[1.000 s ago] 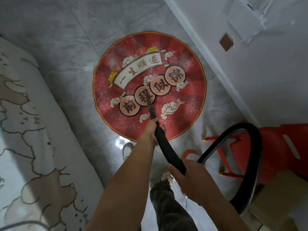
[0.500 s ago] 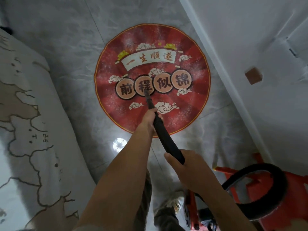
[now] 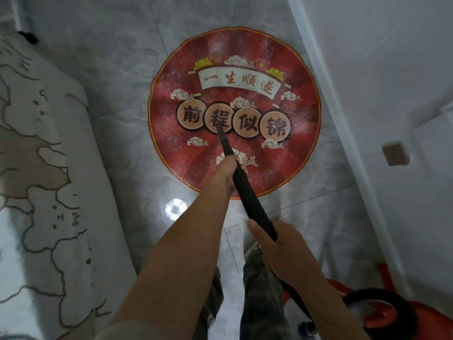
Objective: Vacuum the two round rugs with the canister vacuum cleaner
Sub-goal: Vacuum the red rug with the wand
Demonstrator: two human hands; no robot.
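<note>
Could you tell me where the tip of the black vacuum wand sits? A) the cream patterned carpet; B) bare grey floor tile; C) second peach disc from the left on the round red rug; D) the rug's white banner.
C: the black vacuum wand, gripped by the left hand and right hand, ends on the second peach disc from the left of the round red rug.

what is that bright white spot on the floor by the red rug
Head view: glare, likely a lamp mirrored in the glossy grey marble-look floor, just off the round red printed rug; same head view: the wide lens slightly bows the white baseboard, and the black vacuum wand looks soft-edged.
</note>
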